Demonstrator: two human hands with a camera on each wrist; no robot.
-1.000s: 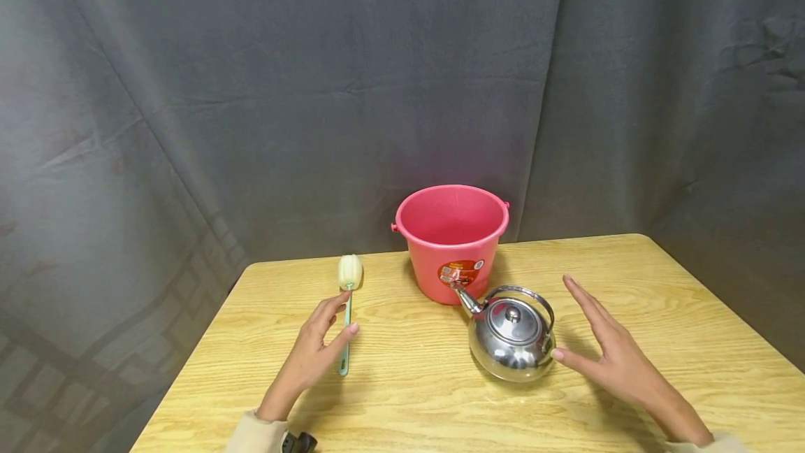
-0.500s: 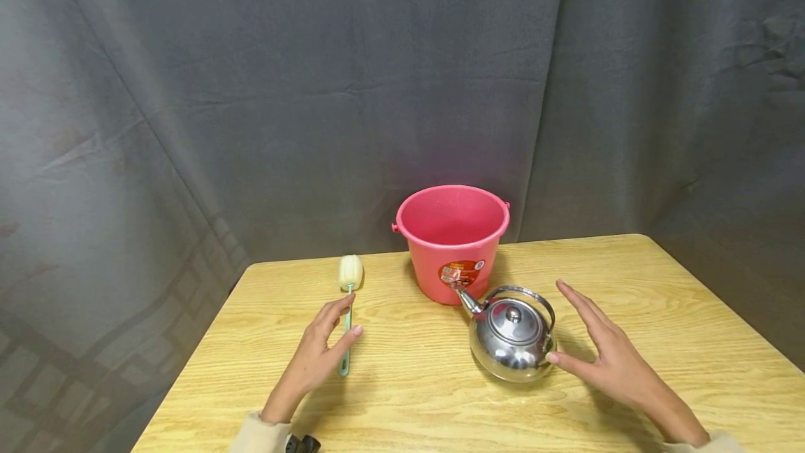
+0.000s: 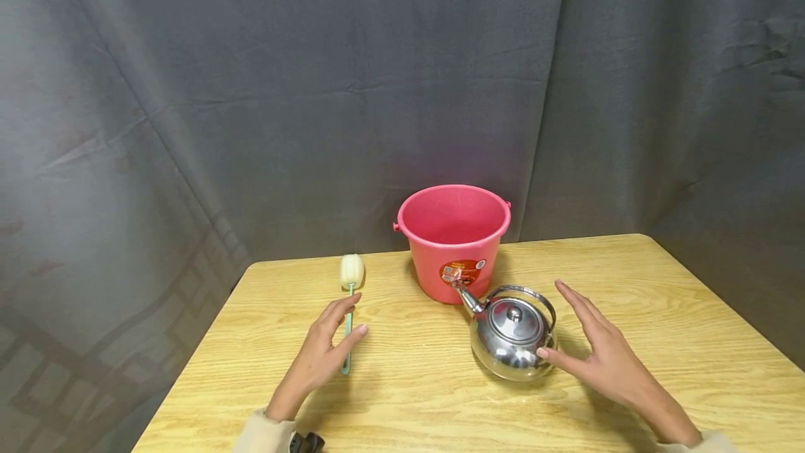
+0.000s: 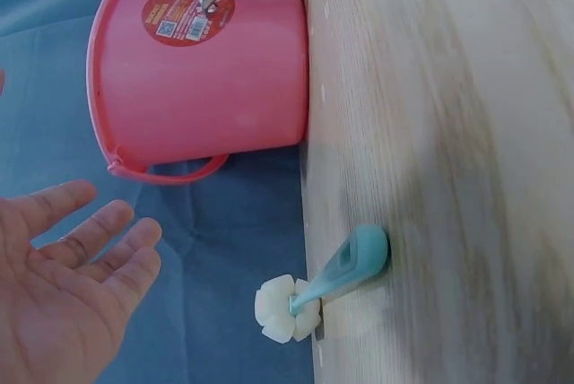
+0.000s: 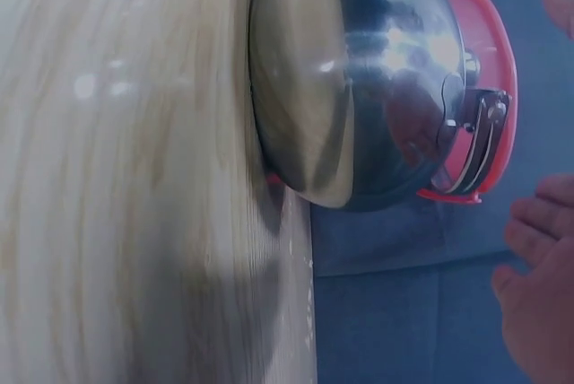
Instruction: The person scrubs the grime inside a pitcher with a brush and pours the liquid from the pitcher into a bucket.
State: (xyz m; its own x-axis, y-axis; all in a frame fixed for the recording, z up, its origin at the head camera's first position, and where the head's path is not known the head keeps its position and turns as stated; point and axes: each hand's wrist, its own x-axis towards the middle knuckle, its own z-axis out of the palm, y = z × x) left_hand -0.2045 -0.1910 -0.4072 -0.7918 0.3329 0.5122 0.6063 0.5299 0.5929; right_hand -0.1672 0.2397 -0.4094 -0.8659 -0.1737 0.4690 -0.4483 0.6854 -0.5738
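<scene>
My left hand (image 3: 319,354), fingers spread and holding nothing, hovers over the table beside a sponge brush. The brush has a cream sponge head (image 3: 351,271) and a pale green handle (image 4: 350,260); in the head view my hand overlaps part of that handle. On the right, my right hand (image 3: 606,363) hangs in the air with thumb and fingers apart, near a shiny steel kettle (image 3: 511,341). Its thumb tip overlaps the kettle's side in the head view, while the right wrist view shows a gap between hand and kettle (image 5: 386,79). The kettle's handle (image 3: 534,293) stands up, and its spout points to the back left.
Behind the kettle stands a pink bucket (image 3: 434,257) with a red label, its mouth upward. The kettle's spout overlaps the label in the head view. A grey curtain (image 3: 314,103) hangs behind the wooden table (image 3: 415,397).
Both hands have drifted slightly inward, the left to the right and the right to the left toward the kettle. The brush, kettle and bucket stay in place.
</scene>
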